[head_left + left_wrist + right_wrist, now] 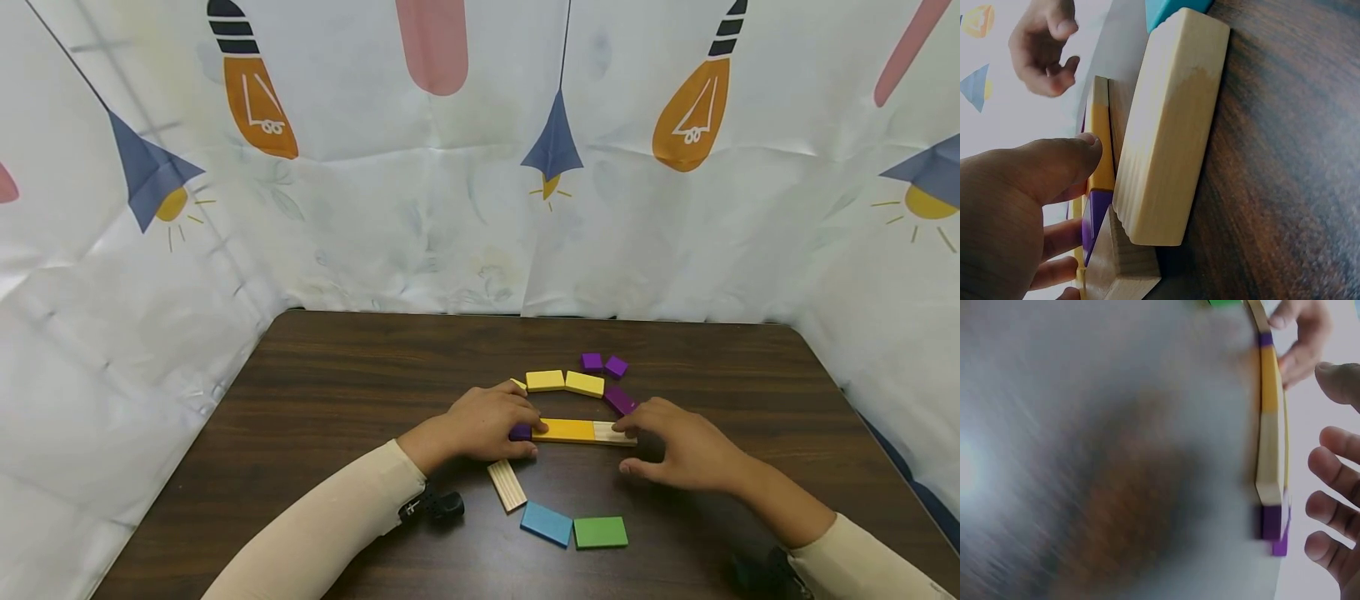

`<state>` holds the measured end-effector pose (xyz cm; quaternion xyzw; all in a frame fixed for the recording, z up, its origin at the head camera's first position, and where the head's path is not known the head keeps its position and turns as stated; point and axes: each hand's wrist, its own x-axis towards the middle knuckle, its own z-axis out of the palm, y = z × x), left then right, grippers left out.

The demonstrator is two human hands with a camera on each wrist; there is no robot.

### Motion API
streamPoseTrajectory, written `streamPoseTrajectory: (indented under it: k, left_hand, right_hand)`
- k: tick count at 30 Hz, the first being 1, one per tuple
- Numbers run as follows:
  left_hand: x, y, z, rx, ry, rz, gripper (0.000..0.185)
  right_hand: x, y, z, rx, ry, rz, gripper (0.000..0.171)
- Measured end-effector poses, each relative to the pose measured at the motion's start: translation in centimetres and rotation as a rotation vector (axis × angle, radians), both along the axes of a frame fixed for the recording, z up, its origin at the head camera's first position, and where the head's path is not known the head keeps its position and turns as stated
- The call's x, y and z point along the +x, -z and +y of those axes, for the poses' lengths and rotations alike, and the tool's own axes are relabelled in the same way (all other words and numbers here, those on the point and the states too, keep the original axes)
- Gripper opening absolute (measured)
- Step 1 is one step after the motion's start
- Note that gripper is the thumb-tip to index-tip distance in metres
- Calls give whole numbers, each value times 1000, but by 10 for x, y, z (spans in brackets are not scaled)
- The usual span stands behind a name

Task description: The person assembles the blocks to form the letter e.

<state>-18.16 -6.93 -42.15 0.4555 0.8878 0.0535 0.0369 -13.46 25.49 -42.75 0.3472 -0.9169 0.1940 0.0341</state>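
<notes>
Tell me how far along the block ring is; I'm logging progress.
Done: yellow blocks and purple blocks form the far arc. In hand: left hand and right hand press a purple-orange-wood row together. Left: the wood block, blue block and green block lie loose nearby.

I see a short row of flat blocks lying end to end across the middle of the dark wooden table (360, 367): a small purple block (520, 432) at the left end, a longer orange-yellow block (564, 430) in the centre, and a pale natural-wood block (613, 432) at the right end. All three lie flat, touching one another in a straight line. The purple one is partly covered, so I can only make out its near face.
</notes>
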Motion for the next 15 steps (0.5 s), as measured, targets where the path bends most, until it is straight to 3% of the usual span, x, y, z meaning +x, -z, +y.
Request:
streamPoseTrajectory:
  k: [15]
  left_hand:
    - [0,0,0,1,9,10,38]
  right_hand:
    - [-51,-5,11,-24,172,-35,45]
